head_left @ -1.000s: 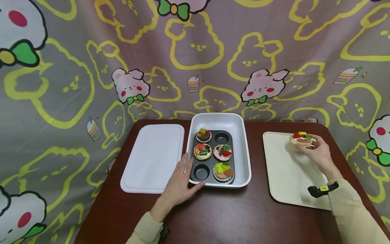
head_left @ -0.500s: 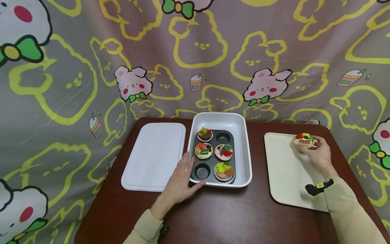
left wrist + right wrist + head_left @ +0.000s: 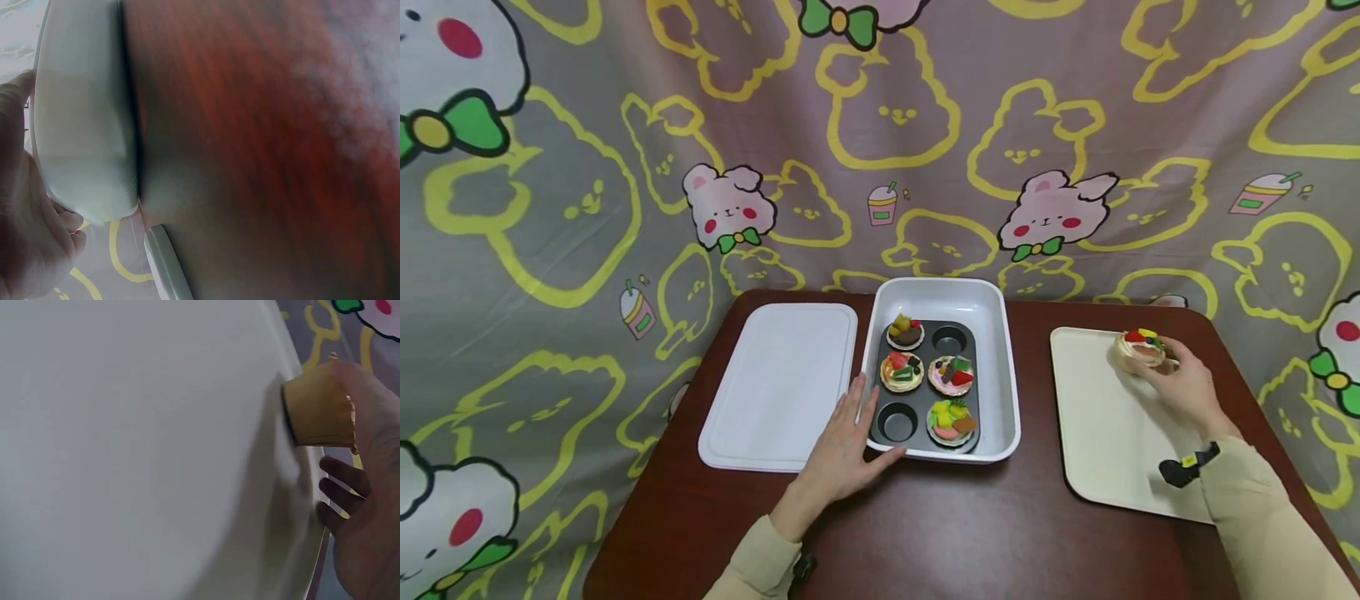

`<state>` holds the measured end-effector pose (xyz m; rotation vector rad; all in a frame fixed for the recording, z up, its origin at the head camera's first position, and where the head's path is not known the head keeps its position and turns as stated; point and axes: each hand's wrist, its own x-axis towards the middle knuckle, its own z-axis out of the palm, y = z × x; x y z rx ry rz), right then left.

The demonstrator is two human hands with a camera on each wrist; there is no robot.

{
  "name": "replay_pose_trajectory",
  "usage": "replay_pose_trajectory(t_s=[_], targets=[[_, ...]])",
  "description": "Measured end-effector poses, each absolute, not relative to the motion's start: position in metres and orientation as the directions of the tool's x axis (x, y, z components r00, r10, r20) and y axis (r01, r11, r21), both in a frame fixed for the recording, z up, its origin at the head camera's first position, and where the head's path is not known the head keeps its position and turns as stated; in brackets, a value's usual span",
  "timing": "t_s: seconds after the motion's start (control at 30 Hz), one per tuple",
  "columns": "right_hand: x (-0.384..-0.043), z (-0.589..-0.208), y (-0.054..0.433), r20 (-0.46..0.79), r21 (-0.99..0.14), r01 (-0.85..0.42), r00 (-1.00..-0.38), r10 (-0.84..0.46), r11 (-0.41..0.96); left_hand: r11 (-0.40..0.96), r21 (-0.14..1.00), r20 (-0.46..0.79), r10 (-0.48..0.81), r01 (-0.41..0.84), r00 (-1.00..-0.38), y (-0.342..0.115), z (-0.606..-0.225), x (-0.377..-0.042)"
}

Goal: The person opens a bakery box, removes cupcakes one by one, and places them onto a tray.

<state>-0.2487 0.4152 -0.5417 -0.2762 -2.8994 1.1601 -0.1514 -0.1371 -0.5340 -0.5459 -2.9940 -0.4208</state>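
Note:
At the far part of the cream tray (image 3: 1120, 442), my right hand (image 3: 1191, 383) holds a fruit tart (image 3: 1138, 346) between thumb and fingers. In the right wrist view, the tart's golden pleated cup (image 3: 319, 409) stands with its base right at the tray's surface. My left hand (image 3: 842, 450) lies with straight fingers over the near left corner of a white enamel pan (image 3: 1000, 400), thumb along its front rim. Inside the pan sits a dark muffin tin (image 3: 917, 407) bearing several fruit tarts, among them a yellow-topped one (image 3: 951, 421); its far right and near left cups hold nothing.
A white rectangular lid or board (image 3: 782, 387) lies left of the pan. Everything rests on a dark brown table (image 3: 940, 525), with a patterned curtain (image 3: 925, 108) hanging behind and beside it.
My right hand has lowered the fruit tart toward the cream tray and shifted it slightly left over the last half second. The left hand stays at the pan's corner.

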Motion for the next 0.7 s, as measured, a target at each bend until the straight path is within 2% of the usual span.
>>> replay_pose_trajectory(t_s=[0.17,0.3,0.5,0.7], targets=[[-0.249,-0.548,0.419,0.066,-0.493,0.04,-0.994,0.084,0.869,0.899,0.255,0.117,0.337,0.356,-0.934,-0.138,-0.535,-0.152],[-0.248,-0.55,0.42,0.154,-0.367,-0.005,-0.987,0.055,0.93,0.898,0.257,0.12,0.337,0.357,-0.934,-0.138,-0.535,-0.153],[-0.246,-0.541,0.415,0.243,-0.333,-0.045,-0.969,0.04,0.942,0.899,0.258,0.116,0.336,0.355,-0.935,-0.137,-0.535,-0.153],[-0.244,-0.519,0.376,0.411,-0.332,-0.227,-0.908,-0.076,0.915,0.901,0.254,0.107,0.334,0.351,-0.936,-0.137,-0.536,-0.153]])
